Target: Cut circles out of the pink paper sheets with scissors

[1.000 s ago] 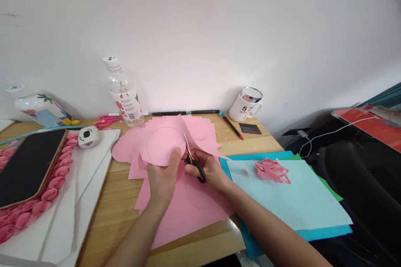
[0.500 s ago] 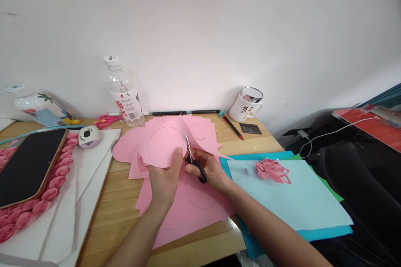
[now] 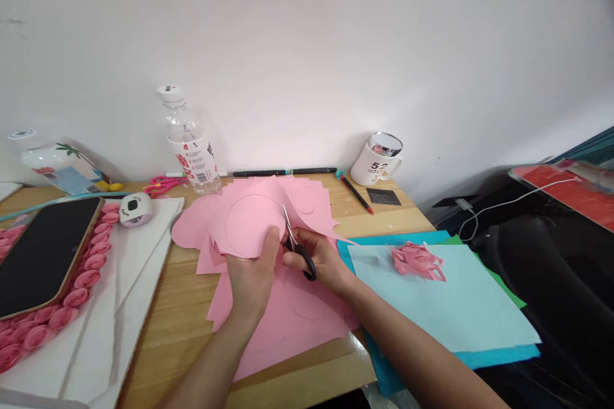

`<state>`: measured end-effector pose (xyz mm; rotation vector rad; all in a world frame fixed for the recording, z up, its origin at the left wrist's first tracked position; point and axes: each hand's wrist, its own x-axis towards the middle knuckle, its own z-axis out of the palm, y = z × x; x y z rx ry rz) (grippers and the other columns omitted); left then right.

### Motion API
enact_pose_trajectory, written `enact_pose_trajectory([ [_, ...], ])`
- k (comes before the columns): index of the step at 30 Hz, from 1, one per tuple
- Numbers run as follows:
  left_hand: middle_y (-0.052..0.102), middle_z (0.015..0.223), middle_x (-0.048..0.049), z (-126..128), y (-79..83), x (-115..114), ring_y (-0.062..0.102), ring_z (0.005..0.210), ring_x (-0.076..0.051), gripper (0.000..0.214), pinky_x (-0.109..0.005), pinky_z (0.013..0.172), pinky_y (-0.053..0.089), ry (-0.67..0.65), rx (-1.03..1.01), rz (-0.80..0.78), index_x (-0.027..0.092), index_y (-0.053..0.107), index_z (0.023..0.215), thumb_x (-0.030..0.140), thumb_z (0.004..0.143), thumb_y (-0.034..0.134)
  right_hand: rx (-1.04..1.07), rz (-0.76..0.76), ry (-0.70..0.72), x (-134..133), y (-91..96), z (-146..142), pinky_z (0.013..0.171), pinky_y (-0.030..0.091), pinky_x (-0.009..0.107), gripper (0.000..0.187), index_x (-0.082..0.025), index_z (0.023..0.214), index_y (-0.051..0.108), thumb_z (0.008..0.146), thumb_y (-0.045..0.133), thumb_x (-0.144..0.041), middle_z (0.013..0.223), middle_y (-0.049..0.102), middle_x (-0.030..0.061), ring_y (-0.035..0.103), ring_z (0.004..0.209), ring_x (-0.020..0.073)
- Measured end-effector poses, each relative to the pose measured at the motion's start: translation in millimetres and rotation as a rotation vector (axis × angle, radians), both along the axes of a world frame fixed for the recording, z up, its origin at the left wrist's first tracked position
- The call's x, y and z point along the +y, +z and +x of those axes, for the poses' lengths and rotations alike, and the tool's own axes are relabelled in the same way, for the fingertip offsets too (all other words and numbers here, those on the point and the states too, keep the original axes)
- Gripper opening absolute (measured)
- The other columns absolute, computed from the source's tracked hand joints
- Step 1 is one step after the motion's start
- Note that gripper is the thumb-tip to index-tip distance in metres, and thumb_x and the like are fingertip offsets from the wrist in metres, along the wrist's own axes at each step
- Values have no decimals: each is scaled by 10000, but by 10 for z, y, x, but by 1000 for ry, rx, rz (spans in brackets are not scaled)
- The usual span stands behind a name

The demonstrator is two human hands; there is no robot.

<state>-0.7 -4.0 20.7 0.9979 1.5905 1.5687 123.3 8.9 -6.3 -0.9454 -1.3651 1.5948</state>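
Note:
My left hand (image 3: 254, 271) pinches the lower edge of a sheet of pink paper (image 3: 249, 223), thumb on top. A circle is drawn on this sheet, and its right side is cut and curls up. In my right hand (image 3: 319, 259) is a pair of scissors (image 3: 307, 260) with black handles. Their blades point up and meet the paper along the right of the drawn circle. Under both hands lie more pink sheets (image 3: 283, 348), some with drawn circles. Cut pink rounds (image 3: 192, 223) rest to the left of the held sheet.
Left, a phone (image 3: 45, 249) lies on pink paper roses (image 3: 77, 297) over a white board (image 3: 139, 262). A plastic bottle (image 3: 192, 147), black pens (image 3: 259, 173) and a mug (image 3: 377, 163) line the wall. Pink scraps (image 3: 418, 262) sit on pale blue paper (image 3: 446, 307) at right.
Hardly anything differs. The held paper and my left hand have shifted very slightly left; the scissors stay at the same cut.

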Motion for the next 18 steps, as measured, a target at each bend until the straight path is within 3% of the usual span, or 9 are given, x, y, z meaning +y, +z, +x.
enact_pose_trajectory([
  [18, 733, 946, -103, 10, -34, -2, 678, 947, -239, 358, -348, 868, 540, 9, 13, 9, 130, 685, 984, 325, 684, 701, -34, -13, -16, 0, 1, -2, 545, 307, 262, 418, -201, 797, 554, 641, 755, -532, 589, 415, -50, 391, 564, 116],
])
